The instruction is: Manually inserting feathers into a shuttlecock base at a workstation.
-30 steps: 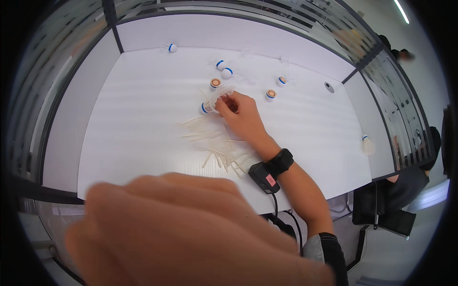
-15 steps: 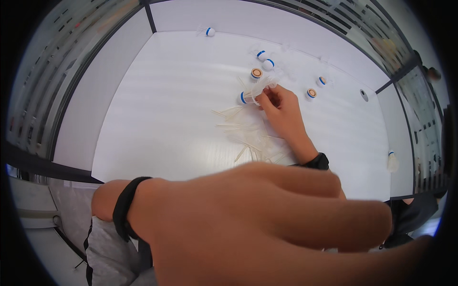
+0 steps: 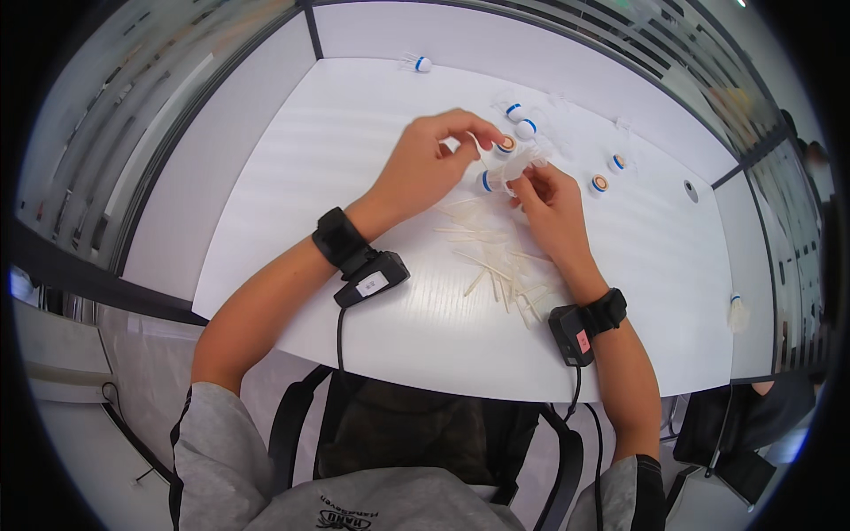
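My right hand [image 3: 553,199] is closed around the pale skirt of a shuttlecock [image 3: 489,181]. That shuttlecock lies tilted, its white head with a blue band pointing left. To its upper left is my left hand [image 3: 447,146], thumb and forefinger apart, with nothing visible between them. The left fingertip is close to a shuttlecock head with a tan ringed end [image 3: 506,145]; whether they touch I cannot tell. Loose pale feather quills [image 3: 496,257] lie scattered on the white table [image 3: 292,177], below the held shuttlecock.
Behind my hands are two blue-banded shuttlecocks [image 3: 526,128]. Two tan-ended heads [image 3: 599,183] stand to the right. One shuttlecock [image 3: 423,65] lies by the back panel, another [image 3: 736,305] by the right panel. Low partitions [image 3: 239,133] enclose the table. Cabled black boxes [image 3: 372,279] hang at my wrists.
My left hand has gone from close in front of the camera to above the table, beside the held shuttlecock. My right hand keeps its hold. The view has shifted slightly.
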`<state>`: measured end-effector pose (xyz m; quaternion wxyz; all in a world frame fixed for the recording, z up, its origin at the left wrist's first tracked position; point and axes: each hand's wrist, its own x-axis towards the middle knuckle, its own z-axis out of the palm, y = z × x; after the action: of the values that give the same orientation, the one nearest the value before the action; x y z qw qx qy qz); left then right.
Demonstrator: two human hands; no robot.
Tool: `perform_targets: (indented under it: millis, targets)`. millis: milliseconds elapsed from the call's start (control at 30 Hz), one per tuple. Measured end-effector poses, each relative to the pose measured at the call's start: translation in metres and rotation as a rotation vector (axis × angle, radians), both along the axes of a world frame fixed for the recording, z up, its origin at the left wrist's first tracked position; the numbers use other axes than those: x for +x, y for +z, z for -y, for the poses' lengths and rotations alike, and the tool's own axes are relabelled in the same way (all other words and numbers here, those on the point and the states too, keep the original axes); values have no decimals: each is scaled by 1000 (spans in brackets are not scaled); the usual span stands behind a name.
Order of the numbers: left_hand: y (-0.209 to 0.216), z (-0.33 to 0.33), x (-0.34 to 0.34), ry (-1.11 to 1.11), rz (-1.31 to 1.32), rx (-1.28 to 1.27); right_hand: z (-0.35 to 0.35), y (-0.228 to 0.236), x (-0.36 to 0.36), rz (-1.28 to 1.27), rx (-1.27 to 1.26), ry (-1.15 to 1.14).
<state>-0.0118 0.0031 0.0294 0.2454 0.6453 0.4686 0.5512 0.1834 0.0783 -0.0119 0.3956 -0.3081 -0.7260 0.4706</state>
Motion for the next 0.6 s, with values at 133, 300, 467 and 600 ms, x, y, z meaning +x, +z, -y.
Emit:
perform_targets:
  millis: [133, 300, 467, 600]
  targets:
    - [-17, -5, 1, 27, -12, -156, 5, 8, 0, -13, -23, 17]
    - [-23, -4, -1, -162, 21, -200, 8, 11, -1, -42, -39, 2]
    - [-25, -2, 1, -130, -124, -149, 9, 16, -1, -27, -34, -18]
    - [-20, 0, 1, -92, -188, -273, 11, 17, 0, -18, -43, 4]
